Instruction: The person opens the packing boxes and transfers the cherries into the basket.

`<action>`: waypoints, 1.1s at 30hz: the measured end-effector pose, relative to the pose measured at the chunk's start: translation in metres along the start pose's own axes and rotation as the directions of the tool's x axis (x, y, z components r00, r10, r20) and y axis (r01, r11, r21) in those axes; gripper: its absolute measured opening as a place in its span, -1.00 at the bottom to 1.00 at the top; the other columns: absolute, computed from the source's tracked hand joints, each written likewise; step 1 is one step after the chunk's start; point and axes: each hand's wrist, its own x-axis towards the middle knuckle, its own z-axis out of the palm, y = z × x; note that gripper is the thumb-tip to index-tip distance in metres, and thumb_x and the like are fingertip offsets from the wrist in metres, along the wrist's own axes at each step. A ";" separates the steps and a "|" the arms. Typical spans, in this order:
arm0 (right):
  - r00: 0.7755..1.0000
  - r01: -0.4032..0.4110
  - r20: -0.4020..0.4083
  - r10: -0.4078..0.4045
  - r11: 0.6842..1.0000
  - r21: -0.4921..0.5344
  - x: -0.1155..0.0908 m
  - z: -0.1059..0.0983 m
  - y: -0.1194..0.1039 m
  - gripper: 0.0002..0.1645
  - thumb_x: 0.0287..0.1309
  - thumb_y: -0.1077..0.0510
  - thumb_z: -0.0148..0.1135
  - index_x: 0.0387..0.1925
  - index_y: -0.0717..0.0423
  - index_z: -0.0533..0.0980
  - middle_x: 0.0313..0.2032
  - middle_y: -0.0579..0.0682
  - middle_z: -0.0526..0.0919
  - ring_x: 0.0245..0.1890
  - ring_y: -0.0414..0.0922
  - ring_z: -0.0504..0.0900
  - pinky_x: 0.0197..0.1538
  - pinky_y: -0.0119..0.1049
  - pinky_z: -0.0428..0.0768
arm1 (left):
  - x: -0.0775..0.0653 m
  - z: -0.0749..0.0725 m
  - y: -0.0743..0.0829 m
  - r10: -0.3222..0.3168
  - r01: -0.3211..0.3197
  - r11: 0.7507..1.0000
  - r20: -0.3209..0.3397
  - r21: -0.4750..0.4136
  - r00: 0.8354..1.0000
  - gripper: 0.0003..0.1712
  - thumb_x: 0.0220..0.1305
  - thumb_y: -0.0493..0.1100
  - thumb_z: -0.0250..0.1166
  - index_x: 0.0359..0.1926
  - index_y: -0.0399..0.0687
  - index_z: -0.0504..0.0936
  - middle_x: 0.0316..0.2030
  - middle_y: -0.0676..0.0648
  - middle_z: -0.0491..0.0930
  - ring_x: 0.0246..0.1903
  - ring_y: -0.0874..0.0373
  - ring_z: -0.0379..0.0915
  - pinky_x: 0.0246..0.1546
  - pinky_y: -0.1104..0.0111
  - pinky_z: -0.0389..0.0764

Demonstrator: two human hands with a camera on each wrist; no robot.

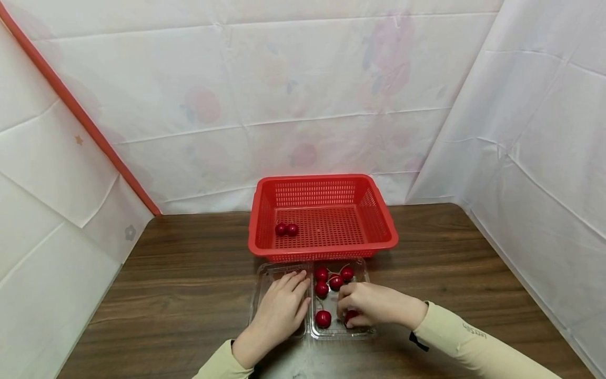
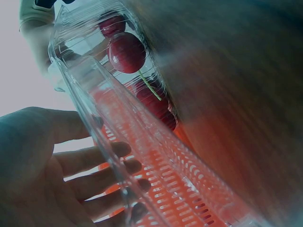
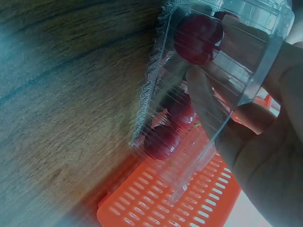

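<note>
A clear plastic box (image 1: 331, 332) holds several dark red cherries (image 1: 323, 318), some with green stems. My right hand (image 1: 366, 304) reaches down into its near right part. There the thumb and fingers close around a cherry (image 3: 199, 40), which they partly cover in the head view. My left hand (image 1: 280, 305) lies over the box's open lid (image 1: 258, 295), on the left, fingers extended and spread. In the left wrist view its fingertips (image 2: 137, 165) show through the clear plastic near the lid's edge.
Right behind the box stands a red plastic basket (image 1: 324, 247) with slotted walls. Two cherries (image 1: 286, 229) lie at its left inside. The brown wooden table (image 1: 189, 273) extends to both sides, and white printed cloth (image 1: 303, 95) hangs around the back and sides.
</note>
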 end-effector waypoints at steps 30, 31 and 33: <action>0.998 -0.055 -0.006 0.055 0.998 0.033 0.005 0.006 0.002 -0.89 0.03 0.11 0.37 -0.33 -0.08 0.62 -0.40 -0.23 0.63 -0.38 -0.43 0.54 -0.31 -0.70 0.43 | 0.001 0.000 0.000 0.007 -0.007 1.000 -0.007 -0.006 1.000 -0.63 0.15 -0.07 0.30 -0.03 -0.11 0.64 0.04 -0.11 0.60 0.04 -0.04 0.49 -0.05 0.12 0.53; 0.998 -0.056 -0.014 0.057 0.998 0.037 0.006 0.006 0.003 -0.88 0.03 0.11 0.37 -0.32 -0.07 0.63 -0.38 -0.23 0.63 -0.37 -0.43 0.54 -0.30 -0.70 0.44 | 0.001 -0.001 0.000 0.007 -0.007 1.000 -0.006 -0.006 1.000 -0.63 0.16 -0.07 0.30 -0.03 -0.11 0.64 0.04 -0.11 0.60 0.04 -0.04 0.49 -0.05 0.12 0.52; 0.998 -0.056 -0.026 0.057 0.998 0.036 0.006 0.007 0.004 -0.85 0.02 0.11 0.38 -0.29 -0.07 0.64 -0.36 -0.22 0.63 -0.35 -0.44 0.54 -0.27 -0.70 0.45 | 0.001 -0.001 -0.001 0.007 -0.007 1.000 -0.004 -0.004 1.000 -0.63 0.16 -0.06 0.29 -0.03 -0.11 0.64 0.04 -0.11 0.60 0.04 -0.04 0.49 -0.05 0.12 0.52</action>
